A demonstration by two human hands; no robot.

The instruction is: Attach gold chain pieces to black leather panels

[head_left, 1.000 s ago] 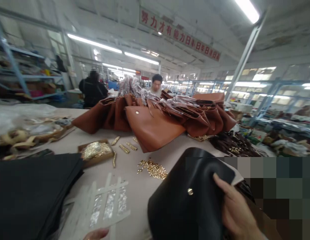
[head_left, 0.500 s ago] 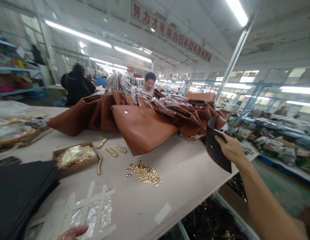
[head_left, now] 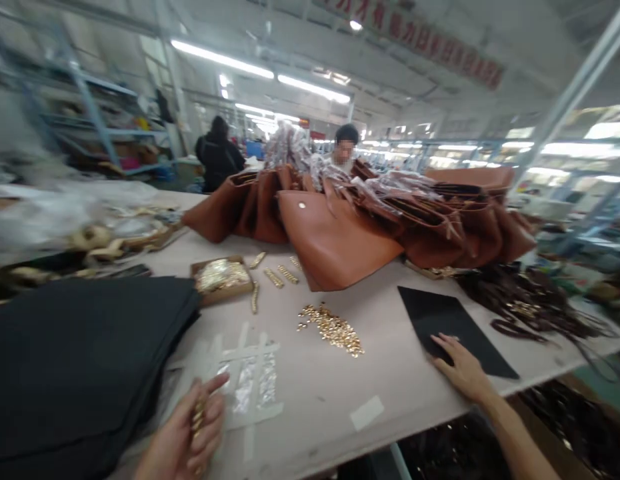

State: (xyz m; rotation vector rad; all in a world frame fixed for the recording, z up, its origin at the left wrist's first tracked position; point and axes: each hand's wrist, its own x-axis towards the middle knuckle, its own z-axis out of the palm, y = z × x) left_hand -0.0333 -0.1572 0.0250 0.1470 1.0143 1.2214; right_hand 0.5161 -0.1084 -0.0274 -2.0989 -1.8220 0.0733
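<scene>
My left hand [head_left: 183,433] is at the front left, fingers curled round a row of gold rivets [head_left: 198,415]. Beneath and beside it are strips of pale tape [head_left: 246,373] over clear plastic on the table. My right hand [head_left: 460,368] lies with its fingers stretched over a flat black leather-like sheet [head_left: 440,312] on the right of the table. Between the two hands is a heap of loose gold rivets [head_left: 337,331]. Several rows of gold rivets [head_left: 274,277] lie behind, near a cardboard box [head_left: 225,295] with more gold pieces.
Brown leather bags [head_left: 340,233] with plastic-wrapped handles are piled across the back. A stack of black sheets [head_left: 85,353] covers the left side. Dark brown straps [head_left: 520,313] lie at the right. A co-worker [head_left: 344,145] is behind the bags; another person [head_left: 219,155] is farther left.
My right hand has lowered the black sheet from a raised, bent position to flat on the table. My left hand has come further into view, showing the gold rivets. The view has turned left.
</scene>
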